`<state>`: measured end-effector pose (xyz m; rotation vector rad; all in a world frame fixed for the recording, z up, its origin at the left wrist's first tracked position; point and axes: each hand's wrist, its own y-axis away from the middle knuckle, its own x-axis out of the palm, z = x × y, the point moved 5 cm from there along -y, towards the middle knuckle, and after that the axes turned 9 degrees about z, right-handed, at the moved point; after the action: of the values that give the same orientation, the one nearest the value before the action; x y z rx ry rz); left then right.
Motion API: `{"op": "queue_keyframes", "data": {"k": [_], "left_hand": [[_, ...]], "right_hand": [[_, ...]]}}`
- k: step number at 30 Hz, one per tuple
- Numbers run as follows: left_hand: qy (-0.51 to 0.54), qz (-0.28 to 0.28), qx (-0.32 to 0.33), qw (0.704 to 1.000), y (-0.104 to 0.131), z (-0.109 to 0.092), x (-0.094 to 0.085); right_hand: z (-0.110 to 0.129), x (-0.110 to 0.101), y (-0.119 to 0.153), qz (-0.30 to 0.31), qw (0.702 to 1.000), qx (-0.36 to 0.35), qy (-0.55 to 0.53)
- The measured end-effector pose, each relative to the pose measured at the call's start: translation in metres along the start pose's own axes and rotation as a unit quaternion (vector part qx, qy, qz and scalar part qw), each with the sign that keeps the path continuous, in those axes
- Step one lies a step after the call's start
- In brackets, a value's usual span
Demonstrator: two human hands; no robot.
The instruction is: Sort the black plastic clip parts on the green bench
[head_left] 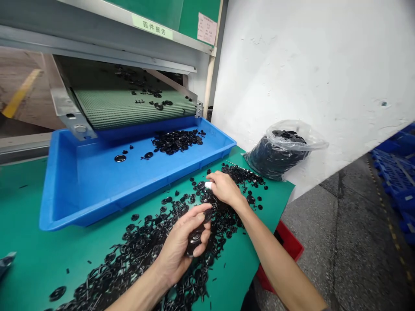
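My left hand [186,239] is wrapped around several round black plastic discs [194,239], held above the heap with thumb and fingers closed on them. My right hand [223,186] reaches farther out over the heap, fingers curled, with a white cover on one fingertip. At that fingertip is a round black disc [201,185], seemingly pinched at its edge. Beneath both hands spreads a heap of small black plastic parts [139,246], discs mixed with thin stick-like pieces.
A blue tray [136,190] holding more black parts [178,141] stands under the end of a green conveyor belt [129,108]. A clear bag [282,151] full of black discs leans against the white wall [292,77]. Below the green table [29,255] is a red bin [288,242].
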<state>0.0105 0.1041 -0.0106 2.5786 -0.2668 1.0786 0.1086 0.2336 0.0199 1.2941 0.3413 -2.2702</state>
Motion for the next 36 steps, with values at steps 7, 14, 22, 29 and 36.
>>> {"op": "queue_keyframes", "data": {"k": [7,14,22,29,36], "left_hand": [[0.065,-0.019,0.036,0.997,-0.001,-0.01,-0.004],[-0.038,-0.018,0.018,0.999,-0.005,-0.008,-0.005],[-0.156,-0.015,-0.025,0.987,-0.001,0.006,0.001],[-0.142,-0.006,-0.068,0.987,0.004,0.014,0.002],[-0.155,-0.016,-0.072,0.985,0.005,0.015,0.005]], "right_hand": [[0.002,0.01,-0.029,0.0,1.0,0.02,-0.005],[0.001,0.001,0.021,-0.025,0.99,-0.01,-0.136],[0.025,0.022,0.086,-0.036,0.96,-0.041,-0.275],[0.025,0.018,0.092,-0.016,0.959,-0.056,-0.277],[0.022,0.026,0.089,0.003,0.96,-0.055,-0.274]]}}
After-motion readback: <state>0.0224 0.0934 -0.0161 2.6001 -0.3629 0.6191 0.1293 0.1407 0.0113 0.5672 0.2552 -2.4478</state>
